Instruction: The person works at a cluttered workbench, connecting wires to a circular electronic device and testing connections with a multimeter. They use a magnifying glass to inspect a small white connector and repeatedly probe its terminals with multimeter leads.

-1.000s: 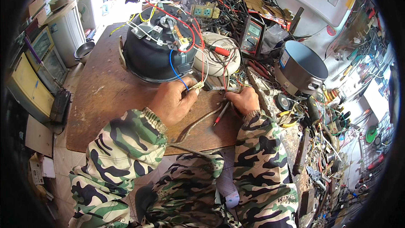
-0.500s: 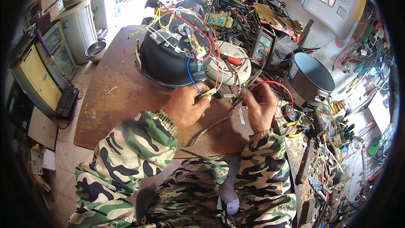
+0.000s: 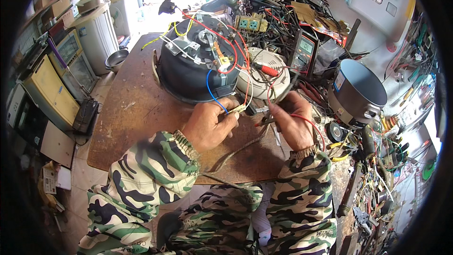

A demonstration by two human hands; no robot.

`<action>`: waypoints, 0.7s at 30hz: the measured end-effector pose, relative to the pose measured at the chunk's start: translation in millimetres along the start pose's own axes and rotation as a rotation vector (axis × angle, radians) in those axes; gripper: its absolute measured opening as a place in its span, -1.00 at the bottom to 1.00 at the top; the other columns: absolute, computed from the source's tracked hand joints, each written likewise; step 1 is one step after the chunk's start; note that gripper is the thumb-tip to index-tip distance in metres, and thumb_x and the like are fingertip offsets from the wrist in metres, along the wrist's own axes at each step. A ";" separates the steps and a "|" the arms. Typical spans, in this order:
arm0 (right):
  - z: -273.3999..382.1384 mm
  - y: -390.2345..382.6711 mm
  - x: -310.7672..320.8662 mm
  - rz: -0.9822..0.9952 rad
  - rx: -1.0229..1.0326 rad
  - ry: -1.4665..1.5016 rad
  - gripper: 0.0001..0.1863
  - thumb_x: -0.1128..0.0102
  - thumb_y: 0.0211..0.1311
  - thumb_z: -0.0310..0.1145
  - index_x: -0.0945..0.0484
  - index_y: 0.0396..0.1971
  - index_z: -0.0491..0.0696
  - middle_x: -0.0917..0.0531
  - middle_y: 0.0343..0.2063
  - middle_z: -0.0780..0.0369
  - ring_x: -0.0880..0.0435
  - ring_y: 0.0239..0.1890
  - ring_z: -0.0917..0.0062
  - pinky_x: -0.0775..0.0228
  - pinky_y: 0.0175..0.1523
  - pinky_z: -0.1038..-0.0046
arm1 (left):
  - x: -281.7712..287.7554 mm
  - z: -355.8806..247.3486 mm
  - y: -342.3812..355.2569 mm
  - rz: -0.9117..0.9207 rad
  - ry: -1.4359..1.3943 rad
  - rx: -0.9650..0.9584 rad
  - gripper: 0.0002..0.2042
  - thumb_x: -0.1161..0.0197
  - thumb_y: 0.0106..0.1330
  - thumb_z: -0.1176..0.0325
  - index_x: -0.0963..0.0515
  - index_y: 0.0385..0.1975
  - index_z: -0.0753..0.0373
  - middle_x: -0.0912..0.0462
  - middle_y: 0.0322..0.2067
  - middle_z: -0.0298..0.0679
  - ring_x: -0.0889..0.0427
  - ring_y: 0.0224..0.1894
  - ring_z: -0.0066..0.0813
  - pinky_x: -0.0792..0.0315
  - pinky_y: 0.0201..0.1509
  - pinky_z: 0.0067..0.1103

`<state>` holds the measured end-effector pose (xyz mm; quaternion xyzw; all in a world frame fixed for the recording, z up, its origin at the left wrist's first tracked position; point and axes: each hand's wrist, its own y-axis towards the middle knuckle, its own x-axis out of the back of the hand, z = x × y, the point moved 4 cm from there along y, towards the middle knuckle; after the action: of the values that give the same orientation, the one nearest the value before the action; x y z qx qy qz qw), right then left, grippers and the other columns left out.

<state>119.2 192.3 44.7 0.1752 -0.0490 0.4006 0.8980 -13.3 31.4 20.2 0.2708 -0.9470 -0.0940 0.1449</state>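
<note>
My left hand (image 3: 210, 123) pinches a small pale connector (image 3: 238, 109), where a blue wire (image 3: 210, 87), a red wire and a white wire meet. These wires run up to the upturned black cooker body (image 3: 186, 78), whose underside shows metal brackets and terminals. My right hand (image 3: 295, 118) is closed on a dark cord end with a red tip (image 3: 257, 124), a little right of the connector and apart from it. A thin red lead loops from this hand. A grey braided cord (image 3: 236, 151) crosses the table below both hands. A red-handled probe (image 3: 267, 70) lies on the round beige cover (image 3: 257, 85).
The brown wooden table (image 3: 127, 127) holds the work. A multimeter (image 3: 304, 52) stands at its far right, before a heap of cables (image 3: 269, 4). To the right are a grey pot (image 3: 361, 89), a tape roll (image 3: 334, 132) and piled tools. Appliances line the left wall.
The view has shifted slightly, so the scene sits further right. My right hand has turned, and the red-tipped cord end now points toward the connector. My left hand keeps its pinch.
</note>
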 end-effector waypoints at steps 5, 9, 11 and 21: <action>-36.9 -5.0 -15.5 0.186 0.110 -0.155 -0.70 -0.30 0.13 -0.47 -0.62 -0.10 -0.18 -0.74 -0.38 0.19 -0.67 -0.33 0.58 -0.51 -0.17 0.46 | 2.4 2.2 -0.8 -0.006 0.015 -0.015 -0.77 -0.16 0.41 0.40 -0.54 -0.09 0.45 -0.66 -0.46 -0.22 -0.62 -0.52 -0.60 -0.49 -0.45 -0.64; -37.0 0.0 -11.6 0.185 0.065 -0.191 -0.80 -0.28 0.16 -0.47 -0.65 -0.21 -0.20 -0.72 -0.46 0.22 -0.65 -0.38 0.61 -0.50 -0.23 0.49 | -0.1 0.2 -0.6 -0.019 0.000 -0.005 -0.76 -0.16 0.42 0.39 -0.53 -0.09 0.47 -0.66 -0.47 -0.21 -0.62 -0.52 -0.60 -0.49 -0.46 -0.64; -35.1 4.0 -6.5 0.195 0.024 -0.139 -0.83 -0.28 0.16 -0.47 -0.65 -0.28 -0.21 -0.72 -0.50 0.22 -0.64 -0.42 0.62 -0.49 -0.28 0.50 | 0.0 -0.9 -1.1 -0.002 0.020 0.003 -0.76 -0.15 0.42 0.39 -0.53 -0.09 0.47 -0.65 -0.48 -0.21 -0.62 -0.53 -0.61 -0.49 -0.46 -0.64; -43.9 20.2 -18.4 0.261 0.078 -0.341 -0.72 -0.36 0.05 -0.34 -0.64 -0.31 -0.23 -0.69 -0.50 0.00 -0.71 -0.42 0.29 -0.49 -0.25 0.31 | -2.0 3.9 0.7 -0.006 -0.017 0.016 -0.76 -0.13 0.43 0.40 -0.52 -0.06 0.46 -0.62 -0.48 -0.24 -0.59 -0.54 -0.63 -0.48 -0.46 -0.67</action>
<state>89.6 207.4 5.1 0.2670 -0.2068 0.4798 0.8098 -13.3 33.4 16.3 0.2738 -0.9482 -0.0890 0.1343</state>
